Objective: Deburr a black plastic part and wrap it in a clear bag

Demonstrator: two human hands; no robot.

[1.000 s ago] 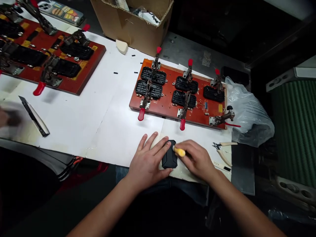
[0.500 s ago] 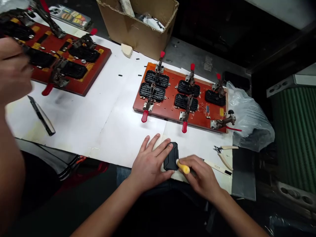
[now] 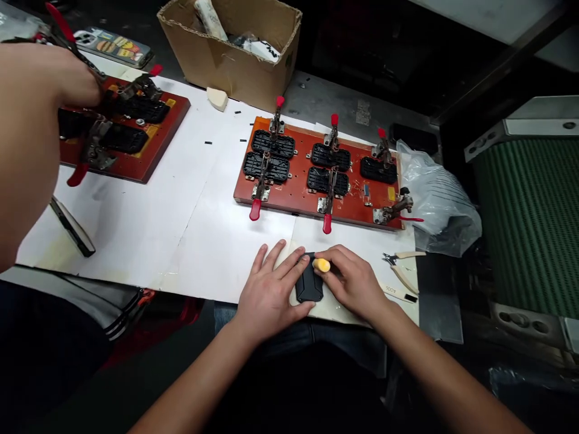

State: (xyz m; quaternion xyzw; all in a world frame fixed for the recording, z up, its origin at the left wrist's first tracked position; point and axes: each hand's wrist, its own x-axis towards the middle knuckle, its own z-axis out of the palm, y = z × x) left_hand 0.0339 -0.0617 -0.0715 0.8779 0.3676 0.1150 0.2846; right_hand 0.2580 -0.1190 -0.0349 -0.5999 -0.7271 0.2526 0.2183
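Note:
A black rectangular plastic cover (image 3: 310,286) with angled ridges lies on the white-covered table close to my body. My left hand (image 3: 270,290) rests flat with its fingers spread, the index fingertip and thumb at the cover's left side and lower edge. In my right hand (image 3: 353,278) a short tool with a rounded yellow end (image 3: 322,265) is gripped between thumb and fingers, at the cover's upper right edge. Its working tip is hidden. Behind the hands stands a red-brown fixture board (image 3: 298,196) with several black plastic parts under red-handled toggle clamps.
Cutting pliers (image 3: 400,271) and a pale strip (image 3: 398,293) lie to the right. A cardboard box (image 3: 235,72), a clear plastic bag (image 3: 443,205) and a green conveyor belt (image 3: 534,229) stand around. At left, another person's arm (image 3: 31,138) reaches over a second fixture board (image 3: 158,150).
My right hand has moved the yellow-ended tool from the cover's lower right edge up to its upper right. My left hand stays on the cover. The other person's arm has reached further in.

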